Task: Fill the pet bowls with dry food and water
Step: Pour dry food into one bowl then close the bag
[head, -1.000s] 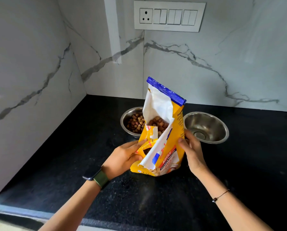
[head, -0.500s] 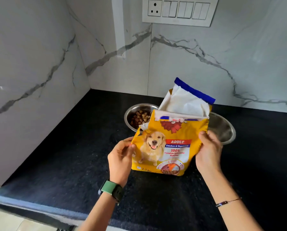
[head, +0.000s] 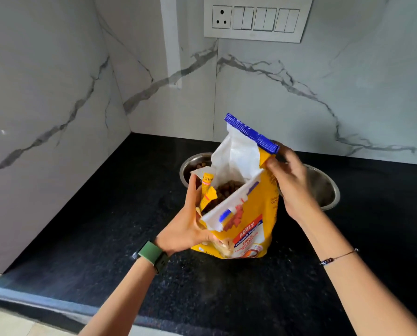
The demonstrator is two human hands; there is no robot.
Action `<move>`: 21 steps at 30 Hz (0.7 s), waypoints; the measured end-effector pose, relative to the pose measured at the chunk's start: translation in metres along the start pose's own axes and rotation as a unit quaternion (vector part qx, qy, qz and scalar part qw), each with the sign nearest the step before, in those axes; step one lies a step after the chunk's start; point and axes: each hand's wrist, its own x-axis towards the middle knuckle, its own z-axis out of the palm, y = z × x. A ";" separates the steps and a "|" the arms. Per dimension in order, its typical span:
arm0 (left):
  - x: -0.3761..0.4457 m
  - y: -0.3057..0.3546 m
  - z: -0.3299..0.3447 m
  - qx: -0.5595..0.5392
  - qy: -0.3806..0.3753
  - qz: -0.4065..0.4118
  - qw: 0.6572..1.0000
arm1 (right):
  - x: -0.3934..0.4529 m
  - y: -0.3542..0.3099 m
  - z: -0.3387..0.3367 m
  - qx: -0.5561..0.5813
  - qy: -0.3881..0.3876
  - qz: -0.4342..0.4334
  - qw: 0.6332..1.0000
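One camera on my head, aimed forward and down into a counter corner.

It looks from above at close range: the black counter [head: 105, 238] fills the lower frame, marble walls [head: 57, 93] the upper part, a switch panel [head: 258, 19] at the top edge. My forearms enter from the bottom, hands mid-frame. No second view shares this scene.

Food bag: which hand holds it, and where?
Both hold the bag: left hand at its left edge, right hand at the upper right corner.

Black speckled countertop [head: 100, 243]; white marble-veined walls [head: 299, 98] meet in a corner; switch panel [head: 257, 18] mounted high.
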 end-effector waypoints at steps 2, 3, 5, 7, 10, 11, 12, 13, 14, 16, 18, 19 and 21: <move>-0.010 -0.006 0.004 -0.006 -0.011 0.008 1.000 | 0.002 -0.002 0.003 -0.039 -0.012 0.008 0.999; -0.015 -0.006 0.007 0.007 -0.013 0.017 1.000 | 0.004 -0.002 0.004 -0.052 -0.016 0.018 0.998; -0.021 0.005 0.017 0.023 -0.016 0.055 0.998 | 0.008 -0.002 0.004 -0.069 -0.019 0.049 0.996; -0.017 0.023 0.029 0.033 0.022 0.117 0.992 | 0.008 -0.001 0.005 -0.092 -0.034 0.076 0.992; -0.002 0.024 0.037 0.031 0.139 0.124 0.982 | -0.001 0.000 0.010 -0.125 -0.108 0.101 0.981; 0.001 0.020 0.036 0.034 0.176 0.105 0.978 | -0.005 -0.001 0.011 -0.105 -0.120 0.120 0.980; 0.003 0.016 0.036 0.043 0.199 0.086 0.975 | -0.008 -0.005 0.012 -0.078 -0.121 0.138 0.980; 0.005 0.015 0.036 0.059 0.210 0.072 0.973 | -0.010 -0.007 0.011 -0.055 -0.120 0.148 0.980; 0.007 0.014 0.037 0.074 0.213 0.066 0.972 | -0.010 -0.009 0.010 -0.036 -0.111 0.158 0.981; 0.011 0.020 0.037 0.090 0.209 0.081 0.970 | -0.009 -0.012 0.010 -0.037 -0.068 0.173 0.982; 0.011 0.022 0.035 0.125 0.176 0.097 0.972 | -0.005 -0.004 0.012 -0.100 0.005 0.179 0.979; 0.011 0.021 0.034 0.155 0.159 0.090 0.971 | -0.003 0.001 0.014 -0.150 0.029 0.174 0.973; 0.010 0.019 0.034 0.171 0.137 0.058 0.974 | 0.000 0.010 0.018 -0.221 0.067 0.156 0.960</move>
